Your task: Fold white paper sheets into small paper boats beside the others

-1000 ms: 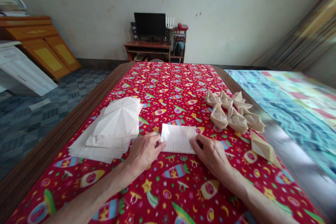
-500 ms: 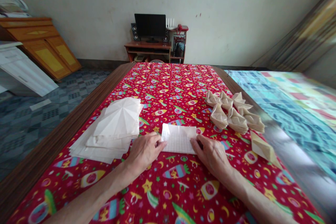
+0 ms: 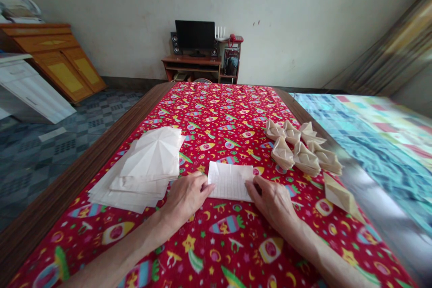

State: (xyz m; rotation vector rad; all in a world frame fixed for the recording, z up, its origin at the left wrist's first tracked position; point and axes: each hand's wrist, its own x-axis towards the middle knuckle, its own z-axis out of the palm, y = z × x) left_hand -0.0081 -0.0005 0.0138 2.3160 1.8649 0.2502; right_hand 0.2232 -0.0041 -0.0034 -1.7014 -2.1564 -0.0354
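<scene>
A folded sheet of lined white paper lies on the red patterned cloth in front of me. My left hand pinches its left edge between thumb and curled fingers. At the opposite edge, my right hand grips the paper the same way. To the left rests a stack of creased white paper sheets, the top one marked with folds that fan out from a point. Several folded paper pieces stand grouped on the right, with a single folded piece nearer to me.
The red cloth covers a long wooden table. A bed with a blue checked cover adjoins on the right. Beyond the table are a desk with a monitor and a red telephone. Cabinets stand at the left.
Both hands keep their hold on the folded paper, which stays in almost the same place. The whole view has shifted slightly.
</scene>
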